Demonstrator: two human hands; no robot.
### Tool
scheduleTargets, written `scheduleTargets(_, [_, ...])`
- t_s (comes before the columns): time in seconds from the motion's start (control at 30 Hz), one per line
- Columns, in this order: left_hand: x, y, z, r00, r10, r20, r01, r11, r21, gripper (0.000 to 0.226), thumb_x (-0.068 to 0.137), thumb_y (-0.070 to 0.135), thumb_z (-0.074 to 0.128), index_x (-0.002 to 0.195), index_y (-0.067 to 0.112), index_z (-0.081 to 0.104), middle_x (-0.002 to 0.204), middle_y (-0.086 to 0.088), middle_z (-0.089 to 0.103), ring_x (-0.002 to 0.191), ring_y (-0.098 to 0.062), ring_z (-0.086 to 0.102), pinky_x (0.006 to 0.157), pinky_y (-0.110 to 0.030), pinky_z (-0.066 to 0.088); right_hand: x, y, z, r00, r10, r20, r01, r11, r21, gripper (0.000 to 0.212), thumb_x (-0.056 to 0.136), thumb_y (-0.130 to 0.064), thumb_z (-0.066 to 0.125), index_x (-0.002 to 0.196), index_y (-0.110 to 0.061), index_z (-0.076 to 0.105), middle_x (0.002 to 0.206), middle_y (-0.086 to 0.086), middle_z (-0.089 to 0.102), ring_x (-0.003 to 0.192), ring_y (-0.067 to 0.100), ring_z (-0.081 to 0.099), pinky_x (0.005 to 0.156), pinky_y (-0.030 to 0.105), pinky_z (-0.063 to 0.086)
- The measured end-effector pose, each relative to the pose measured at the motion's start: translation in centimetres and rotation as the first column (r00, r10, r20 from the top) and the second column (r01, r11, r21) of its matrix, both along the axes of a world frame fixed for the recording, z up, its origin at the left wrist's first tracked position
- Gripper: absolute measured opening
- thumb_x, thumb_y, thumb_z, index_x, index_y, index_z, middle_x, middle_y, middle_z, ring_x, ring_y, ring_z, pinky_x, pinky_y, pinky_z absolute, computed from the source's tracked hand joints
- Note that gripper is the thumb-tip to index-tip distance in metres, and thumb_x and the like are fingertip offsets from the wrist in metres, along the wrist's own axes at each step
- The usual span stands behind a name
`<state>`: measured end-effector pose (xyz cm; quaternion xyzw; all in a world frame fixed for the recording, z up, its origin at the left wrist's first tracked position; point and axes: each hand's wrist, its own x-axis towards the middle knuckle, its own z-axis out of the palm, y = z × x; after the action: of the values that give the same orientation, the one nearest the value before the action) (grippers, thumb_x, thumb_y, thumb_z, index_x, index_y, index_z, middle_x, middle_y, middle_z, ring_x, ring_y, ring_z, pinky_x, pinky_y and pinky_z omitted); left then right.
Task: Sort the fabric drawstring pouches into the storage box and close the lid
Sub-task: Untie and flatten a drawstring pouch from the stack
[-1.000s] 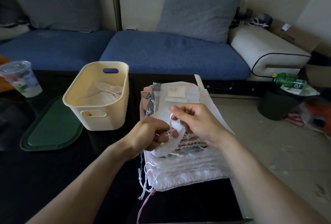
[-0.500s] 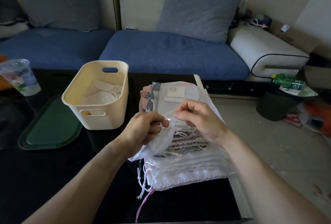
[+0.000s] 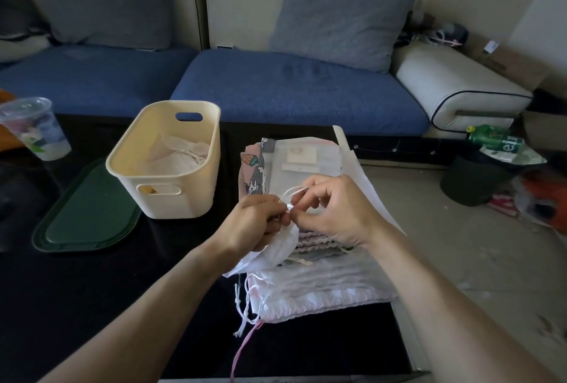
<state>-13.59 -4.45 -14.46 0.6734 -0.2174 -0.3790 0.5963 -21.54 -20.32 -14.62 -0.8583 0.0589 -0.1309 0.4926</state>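
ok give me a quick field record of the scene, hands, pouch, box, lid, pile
left hand: grips the white fabric drawstring pouch
right hand: pinches the pouch's white cord
cream plastic storage box: open, pale pouch inside
dark green lid: flat on the black table, left of the box
pile of pouches: under both hands, right of the box

One head-worn view — looking forward and down, close over the black table (image 3: 92, 306), sofa (image 3: 291, 91) beyond.
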Motion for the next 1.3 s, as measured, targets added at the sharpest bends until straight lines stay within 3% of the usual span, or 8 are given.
scheduleTargets(0.17, [-0.3,0.0,-0.4,1.000,-0.013,0.015,0.013,0.998,0.062,0.041,0.100,0.013,0.046,0.059,0.012,0.048,0.050,0.002,0.029,0.042,-0.011,0.020,0.043,-0.022,0.014,-0.2,0.8,0.2,0.998,0.064,-0.017,-0.066,0.980,-0.187,0.011,0.067,-0.013,0.082,0.062,-0.018,0.074,0.090,-0.005,0.069,0.072,0.016,0.059,0.061,0.028,0.047])
scheduleTargets(0.3, [-0.3,0.0,-0.4,1.000,0.009,0.014,-0.011,0.996,0.089,0.034,0.100,0.017,0.049,0.069,0.005,0.053,0.050,0.002,0.029,0.043,-0.012,0.020,0.044,-0.024,0.014,-0.3,1.3,0.1,0.998,0.055,0.023,-0.047,0.962,-0.267,0.021,0.067,-0.012,0.082,0.055,-0.018,0.067,0.111,-0.016,0.058,0.089,-0.008,0.056,0.070,0.007,0.038])
scheduleTargets(0.6, [0.2,0.0,-0.2,0.996,0.023,-0.089,-0.017,0.998,0.066,0.012,0.101,0.006,0.046,0.105,0.004,0.057,0.049,0.003,0.034,0.039,-0.008,0.021,0.038,-0.018,0.016,-0.2,1.4,0.0,0.982,-0.085,0.166,0.077,0.996,0.051,0.012,0.064,-0.016,0.072,0.056,-0.021,0.065,0.106,-0.009,0.068,0.052,0.003,0.044,0.054,0.013,0.036])
scheduleTargets(0.73, [0.2,0.2,0.0,0.998,0.066,0.000,-0.066,0.996,0.053,0.015,0.103,0.013,0.048,0.100,0.004,0.060,0.045,0.008,0.039,0.037,-0.006,0.027,0.038,-0.018,0.022,0.6,1.8,-0.7,0.945,-0.226,0.238,0.211,0.973,0.089,0.011,0.064,-0.018,0.072,0.056,-0.014,0.065,0.078,-0.009,0.066,0.058,0.005,0.052,0.055,0.016,0.041])
scheduleTargets(0.9, [0.4,0.4,0.4,0.991,-0.130,-0.018,0.128,0.989,-0.068,0.036,0.107,0.021,0.037,0.085,0.006,0.059,0.054,0.004,0.024,0.042,-0.007,0.017,0.039,-0.017,0.017,1.2,2.3,-0.9,0.905,-0.362,0.225,0.339,0.931,0.134,0.013,0.065,-0.021,0.069,0.057,-0.011,0.065,0.074,-0.007,0.066,0.061,0.009,0.057,0.056,0.029,0.047])
scheduleTargets(1.0, [0.3,0.4,0.4,0.994,-0.113,0.015,0.114,0.990,-0.089,0.034,0.107,0.021,0.037,0.080,0.008,0.053,0.054,0.004,0.023,0.042,-0.007,0.016,0.038,-0.018,0.018,1.3,2.1,-0.5,0.944,-0.300,0.140,0.273,0.944,0.184,0.014,0.073,-0.020,0.072,0.063,-0.013,0.066,0.070,-0.005,0.066,0.065,0.014,0.062,0.063,0.036,0.052])
scheduleTargets(1.1, [0.6,0.5,0.3,0.997,0.075,0.036,-0.072,0.994,-0.088,0.033,0.108,0.022,0.038,0.082,0.010,0.053,0.053,0.005,0.026,0.041,-0.008,0.021,0.038,-0.018,0.021,1.0,1.4,0.1,0.971,-0.216,0.102,0.185,0.949,0.254,0.024,0.083,-0.012,0.076,0.067,-0.007,0.059,0.056,-0.008,0.054,0.053,0.008,0.047,0.056,0.023,0.041])
scheduleTargets(1.3, [0.4,0.5,0.2,0.970,0.119,0.213,-0.098,0.990,-0.104,0.031,0.107,0.025,0.040,0.087,0.009,0.057,0.051,0.011,0.040,0.045,-0.004,0.031,0.045,-0.016,0.030,0.2,0.6,-0.4,1.000,0.004,0.026,-0.008,0.984,0.176,0.014,0.077,-0.015,0.086,0.078,-0.018,0.072,0.072,-0.012,0.063,0.054,0.003,0.046,0.057,0.020,0.040])
